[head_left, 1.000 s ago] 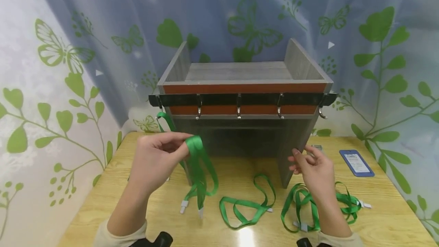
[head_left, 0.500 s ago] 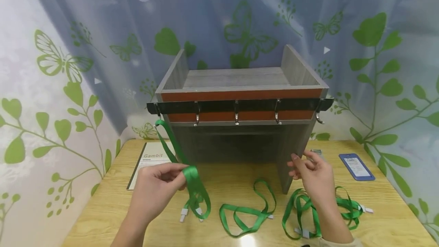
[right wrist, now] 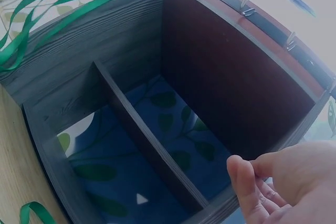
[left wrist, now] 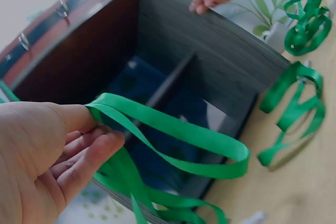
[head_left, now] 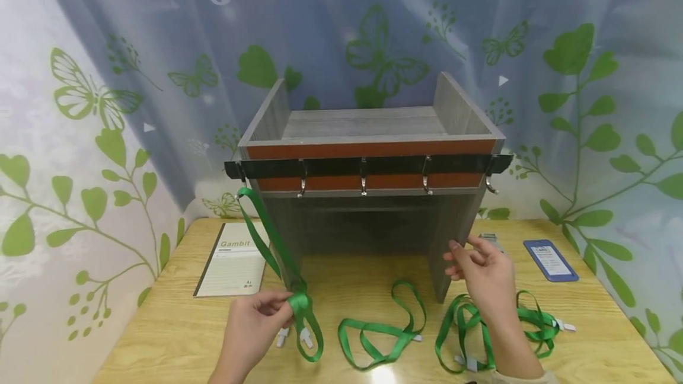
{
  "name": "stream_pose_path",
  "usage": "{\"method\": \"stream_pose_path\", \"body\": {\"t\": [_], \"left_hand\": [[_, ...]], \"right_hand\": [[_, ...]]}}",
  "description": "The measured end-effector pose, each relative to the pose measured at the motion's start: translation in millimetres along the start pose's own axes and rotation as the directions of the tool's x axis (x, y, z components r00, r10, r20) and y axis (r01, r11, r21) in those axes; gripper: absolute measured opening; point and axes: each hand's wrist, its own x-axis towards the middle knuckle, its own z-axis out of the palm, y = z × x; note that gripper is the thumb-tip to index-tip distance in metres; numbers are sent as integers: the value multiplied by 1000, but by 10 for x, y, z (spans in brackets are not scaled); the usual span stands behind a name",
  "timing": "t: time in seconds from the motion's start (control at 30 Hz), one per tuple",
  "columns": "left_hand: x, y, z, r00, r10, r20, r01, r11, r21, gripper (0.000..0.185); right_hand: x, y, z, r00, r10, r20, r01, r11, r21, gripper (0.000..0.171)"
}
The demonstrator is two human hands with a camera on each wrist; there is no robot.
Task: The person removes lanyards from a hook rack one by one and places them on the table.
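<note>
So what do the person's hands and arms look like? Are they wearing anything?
Both hands are bare: no gloves, rings or watch show. The left hand and forearm are uncovered in the head view. Below the right hand, a pale beige sleeve cuff peeks in at the picture's bottom edge.

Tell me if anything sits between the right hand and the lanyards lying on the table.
Nothing visible does. The right hand rests against the shelf's side panel; one loose lanyard lies just beneath it, another lies across open tabletop.
</note>
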Motion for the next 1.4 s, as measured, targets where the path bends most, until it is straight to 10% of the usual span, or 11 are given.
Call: {"method": "stream_pose_path", "body": {"t": [0.3, 0.7, 1.07, 1.4], "left_hand": [[23, -338, 166, 987, -142, 79, 144, 989, -19, 12], [1, -668, 246, 974, -138, 178, 141, 990, -7, 15], [-53, -923, 267, 925, -204, 321, 237, 969, -68, 37], [-52, -755, 291, 979, -156, 129, 168, 982, -88, 29]], "right_hand": [[10, -2, -27, 1000, 18, -15, -17, 1000, 9, 57], [22, 1, 2, 999, 14, -29, -13, 999, 43, 52], [12, 32, 22, 998, 33, -55, -33, 999, 15, 50], [11, 25, 20, 996, 34, -82, -32, 999, 35, 52]]}}
